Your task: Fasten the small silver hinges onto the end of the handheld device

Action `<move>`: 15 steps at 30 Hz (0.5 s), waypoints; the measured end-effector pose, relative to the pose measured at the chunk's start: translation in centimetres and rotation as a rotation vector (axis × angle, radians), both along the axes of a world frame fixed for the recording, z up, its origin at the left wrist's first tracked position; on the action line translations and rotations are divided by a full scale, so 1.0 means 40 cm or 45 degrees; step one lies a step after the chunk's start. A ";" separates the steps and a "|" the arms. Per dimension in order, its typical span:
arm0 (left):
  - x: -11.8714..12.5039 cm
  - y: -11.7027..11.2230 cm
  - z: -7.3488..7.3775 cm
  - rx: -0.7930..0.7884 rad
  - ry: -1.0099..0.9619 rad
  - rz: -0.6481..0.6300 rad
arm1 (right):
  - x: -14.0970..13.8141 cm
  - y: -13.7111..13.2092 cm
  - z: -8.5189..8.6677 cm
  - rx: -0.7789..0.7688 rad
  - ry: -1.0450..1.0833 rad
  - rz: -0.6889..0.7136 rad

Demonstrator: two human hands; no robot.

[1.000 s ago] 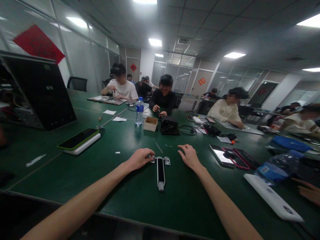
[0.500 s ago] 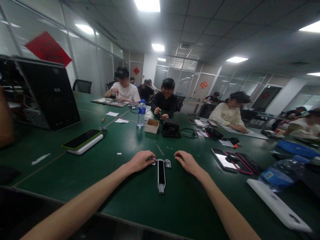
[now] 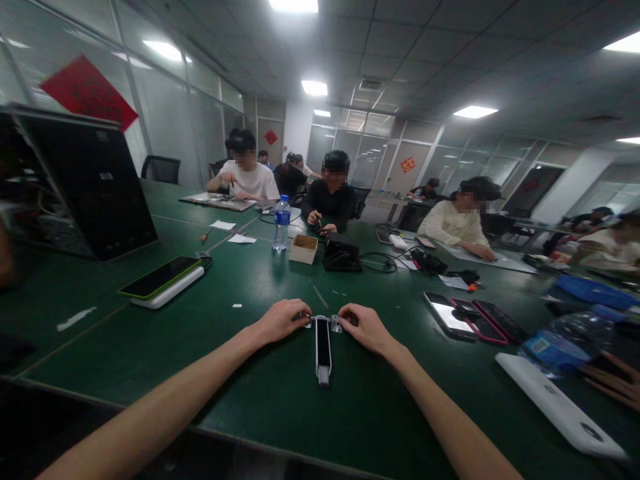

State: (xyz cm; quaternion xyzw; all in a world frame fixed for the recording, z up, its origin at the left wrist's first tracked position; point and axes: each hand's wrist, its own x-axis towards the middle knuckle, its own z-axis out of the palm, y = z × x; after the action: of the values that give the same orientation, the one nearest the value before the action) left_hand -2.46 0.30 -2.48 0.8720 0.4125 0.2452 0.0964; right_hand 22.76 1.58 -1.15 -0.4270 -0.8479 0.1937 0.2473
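A long narrow device (image 3: 323, 348) with a black face and silver metal ends lies on the green table (image 3: 260, 393), pointing toward me. My left hand (image 3: 281, 320) rests knuckles up, fingers curled, pinching the metal bracket at the device's far left corner. My right hand (image 3: 364, 327) has its fingertips closed on the bracket's right tab. Both forearms reach in from the bottom edge.
A phone on a white power bank (image 3: 160, 281) lies at left, with a black monitor back (image 3: 85, 190) behind it. Three phones (image 3: 470, 319), a blue-labelled bottle (image 3: 560, 339) and a white slab (image 3: 560, 407) sit right. Ahead stand a water bottle (image 3: 281, 223), small box (image 3: 303, 249) and several seated people.
My right hand slid left across the table and closed on the right end of the device's bracket. My left hand stayed on the left end. The view shifted slightly.
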 end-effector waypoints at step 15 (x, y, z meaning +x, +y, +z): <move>0.002 -0.002 0.002 0.015 0.018 -0.007 | -0.009 -0.013 0.005 -0.099 0.022 0.019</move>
State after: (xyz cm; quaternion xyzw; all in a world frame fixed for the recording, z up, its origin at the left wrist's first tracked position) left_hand -2.40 0.21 -2.40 0.8753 0.4095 0.2412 0.0891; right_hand 22.41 1.07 -0.95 -0.4283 -0.8408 0.2320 0.2362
